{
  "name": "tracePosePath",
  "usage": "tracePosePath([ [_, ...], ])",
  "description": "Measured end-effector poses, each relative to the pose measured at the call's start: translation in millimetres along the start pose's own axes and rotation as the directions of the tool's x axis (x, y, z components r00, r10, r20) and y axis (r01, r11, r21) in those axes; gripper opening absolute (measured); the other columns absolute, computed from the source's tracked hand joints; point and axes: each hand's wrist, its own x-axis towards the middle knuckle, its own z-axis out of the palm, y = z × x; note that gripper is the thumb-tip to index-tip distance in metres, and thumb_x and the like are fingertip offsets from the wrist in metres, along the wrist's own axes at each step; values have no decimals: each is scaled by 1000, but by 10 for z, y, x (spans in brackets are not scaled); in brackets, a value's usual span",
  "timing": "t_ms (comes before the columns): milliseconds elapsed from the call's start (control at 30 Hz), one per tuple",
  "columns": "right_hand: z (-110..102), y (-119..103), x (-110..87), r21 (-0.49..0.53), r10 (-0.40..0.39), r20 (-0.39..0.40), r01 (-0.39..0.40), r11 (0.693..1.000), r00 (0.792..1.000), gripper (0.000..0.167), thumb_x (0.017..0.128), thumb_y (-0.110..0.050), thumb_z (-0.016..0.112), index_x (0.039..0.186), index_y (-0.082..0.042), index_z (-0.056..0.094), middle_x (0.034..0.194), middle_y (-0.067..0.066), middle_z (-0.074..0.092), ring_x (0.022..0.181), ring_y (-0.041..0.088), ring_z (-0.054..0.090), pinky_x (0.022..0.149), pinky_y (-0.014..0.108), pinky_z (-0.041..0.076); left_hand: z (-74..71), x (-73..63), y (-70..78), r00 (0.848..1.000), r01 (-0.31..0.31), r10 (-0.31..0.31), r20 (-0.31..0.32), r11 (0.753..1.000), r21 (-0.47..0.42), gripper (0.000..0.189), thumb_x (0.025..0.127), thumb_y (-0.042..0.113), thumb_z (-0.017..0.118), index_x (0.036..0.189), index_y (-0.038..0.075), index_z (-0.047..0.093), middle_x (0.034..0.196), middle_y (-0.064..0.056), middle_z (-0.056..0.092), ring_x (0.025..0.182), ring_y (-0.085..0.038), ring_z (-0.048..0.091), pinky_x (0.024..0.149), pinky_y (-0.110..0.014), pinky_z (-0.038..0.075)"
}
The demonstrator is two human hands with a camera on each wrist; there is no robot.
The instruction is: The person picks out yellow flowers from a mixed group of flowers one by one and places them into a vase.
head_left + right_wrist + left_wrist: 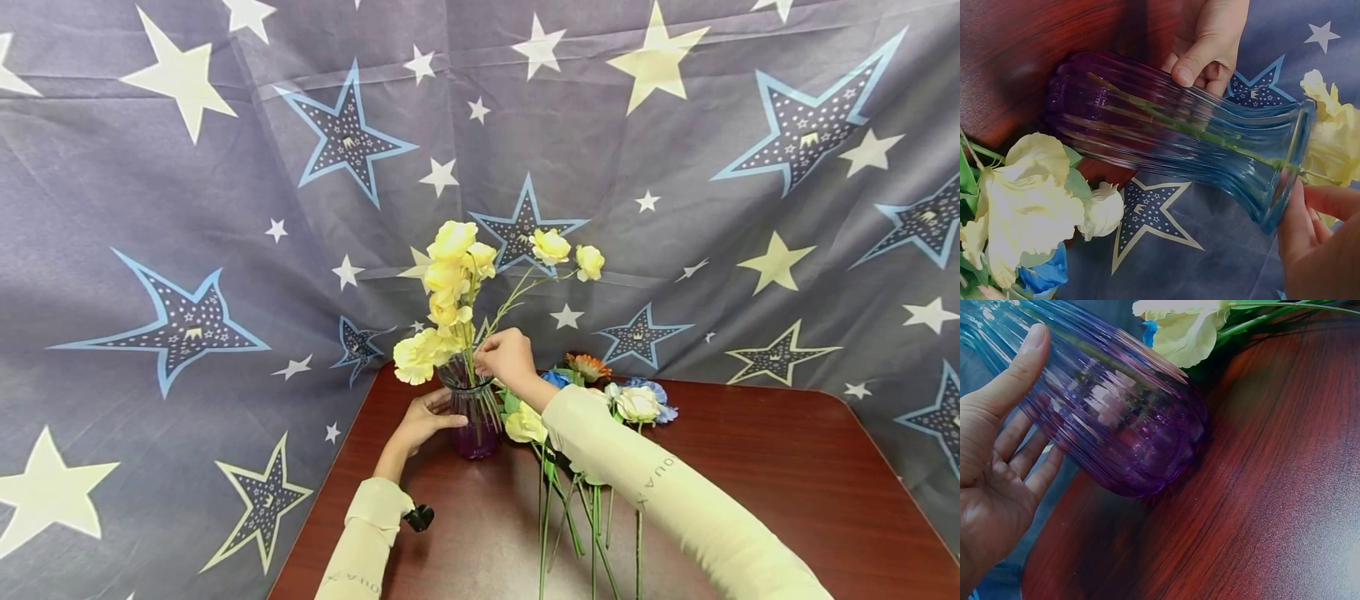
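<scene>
A ribbed glass vase [474, 427], purple at the base and bluish at the flared mouth, stands upright on the table. My left hand [423, 423] holds its side; in the left wrist view the thumb [1025, 359] lies along the glass [1129, 425], with the fingers behind. Yellow flowers [447, 279] rise from the mouth, bunched to the left, while a branching stem with two yellow blooms [551, 247] leans right. At the rim, my right hand [510, 360] pinches a thin green stem. Through the glass, stems [1191, 128] show inside; which bloom the pinched one bears I cannot tell.
Right of the vase lies a pile of flowers: a pale yellow bloom [525, 425], a cream rose [637, 403], an orange flower [588, 367] and blue ones. Their long stems [595, 533] point towards the near edge. A star-patterned cloth [420, 108] hangs behind the table [780, 492].
</scene>
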Motion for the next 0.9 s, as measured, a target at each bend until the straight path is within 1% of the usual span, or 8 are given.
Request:
tracePosePath([
  [133,9,-13,-11,18,18,-14,-18,1000,1000,11,92,0,72,85,8,76,86,22,77,77,34,77,68,36,65,-5,21,-58,1000,3,-3,-18,1000,9,71,84,4,82,146,-6,50,147,-28,53,135,-42,54,111,-49,48],
  [333,36,20,13,63,36,-44,-34,997,998,12,91,1,71,81,7,74,87,22,77,77,36,77,69,38,65,-11,17,-57,1000,-8,8,-13,1000,11,72,83,5,83,146,-5,50,145,-29,55,135,-42,55,111,-48,49],
  [467,40,36,37,146,69,-48,-61,987,996,15,94,-2,69,87,10,74,86,24,76,78,37,77,68,36,65,-11,22,-56,1000,-5,5,-13,1000,6,72,83,3,83,146,-5,50,145,-28,55,136,-41,54,112,-47,49],
  [567,34,42,37,215,107,-52,-93,972,993,15,94,-2,69,91,12,74,86,25,76,76,37,77,67,34,65,-10,18,-46,1000,3,-3,-17,1000,7,73,82,2,83,146,-5,50,146,-28,55,136,-41,54,112,-48,48],
  [667,34,48,40,263,140,-61,-120,957,988,13,94,-1,68,92,11,74,87,26,76,74,34,77,67,33,65,-9,16,-43,1000,6,-5,-22,1000,18,74,81,3,84,147,-5,49,146,-28,54,136,-41,54,112,-48,48],
  [800,29,42,42,282,168,-57,-145,948,984,13,95,0,68,93,11,74,90,28,75,75,34,77,70,35,65,-8,18,-47,1000,11,-11,-23,1000,18,75,81,4,84,147,-6,49,147,-28,54,136,-42,53,112,-49,48],
  [900,21,25,41,267,175,-47,-156,951,983,12,94,2,68,94,12,74,91,28,75,78,36,77,72,37,65,-8,18,-46,1000,9,-9,-18,1000,17,75,82,5,84,147,-6,48,146,-28,54,136,-42,54,112,-49,48],
])
